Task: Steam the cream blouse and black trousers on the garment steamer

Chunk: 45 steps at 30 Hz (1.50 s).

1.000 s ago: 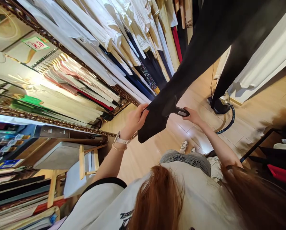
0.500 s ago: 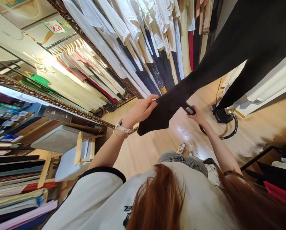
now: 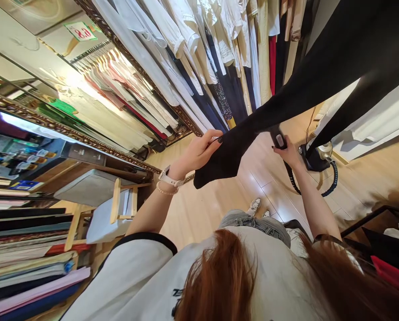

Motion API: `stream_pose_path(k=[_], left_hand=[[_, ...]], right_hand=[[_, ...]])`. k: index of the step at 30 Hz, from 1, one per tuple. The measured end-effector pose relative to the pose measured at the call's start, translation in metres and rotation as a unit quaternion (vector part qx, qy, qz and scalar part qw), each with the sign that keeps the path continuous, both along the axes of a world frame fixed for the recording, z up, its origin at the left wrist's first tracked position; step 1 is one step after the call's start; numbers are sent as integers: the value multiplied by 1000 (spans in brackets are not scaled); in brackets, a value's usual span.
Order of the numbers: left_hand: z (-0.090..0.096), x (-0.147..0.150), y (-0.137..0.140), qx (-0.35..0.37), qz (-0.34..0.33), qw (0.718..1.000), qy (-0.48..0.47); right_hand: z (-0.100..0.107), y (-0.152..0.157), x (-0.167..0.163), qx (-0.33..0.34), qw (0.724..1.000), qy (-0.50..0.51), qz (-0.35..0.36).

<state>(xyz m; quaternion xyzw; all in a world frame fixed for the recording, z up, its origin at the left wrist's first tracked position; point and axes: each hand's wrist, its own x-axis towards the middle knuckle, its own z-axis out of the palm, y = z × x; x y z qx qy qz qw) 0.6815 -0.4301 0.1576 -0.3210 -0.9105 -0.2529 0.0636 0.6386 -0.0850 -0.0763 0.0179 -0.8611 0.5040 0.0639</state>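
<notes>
My left hand (image 3: 201, 151) pinches the upper edge of one leg of the black trousers (image 3: 262, 118), near its hem, and pulls it out to the left. The cloth stretches up to the top right, and the other leg (image 3: 339, 111) hangs down at the right. My right hand (image 3: 289, 154) is closed around a dark garment steamer head (image 3: 279, 140), held just below the stretched leg. Part of the head is behind my fingers and blurred. A black ribbed hose (image 3: 335, 178) runs to the steamer base (image 3: 316, 156) on the floor.
White and beige clothes (image 3: 186, 35) hang ahead. A mirror with a gilded frame (image 3: 126, 53) leans at the left, beside a wooden chair (image 3: 116, 200) and folded fabrics (image 3: 29, 249). A dark shelf (image 3: 369, 223) stands at the lower right.
My right hand and the steamer head have moved right and slightly up along the leg, with a gap now showing. My left hand keeps its pinch on the trousers.
</notes>
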Motion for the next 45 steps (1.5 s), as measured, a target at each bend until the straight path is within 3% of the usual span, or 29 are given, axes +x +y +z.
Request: stream_pose_path(k=[8, 11, 20, 27, 40, 45], left_hand=[[-6, -5, 3, 18, -17, 1000, 6], [-8, -4, 3, 20, -28, 999, 6], [-4, -4, 6, 32, -35, 999, -6], [-4, -10, 16, 45, -44, 998, -12], [3, -19, 21, 33, -57, 998, -10], [4, -23, 22, 35, -46, 998, -16]], right_hand=[[-43, -90, 62, -68, 985, -60, 144], [-49, -107, 76, -76, 982, -68, 156], [-29, -71, 50, -80, 996, -29, 20], [-45, -93, 71, -48, 994, -44, 87], [-59, -106, 67, 2, 997, -43, 68], [-53, -104, 70, 5, 998, -40, 55]])
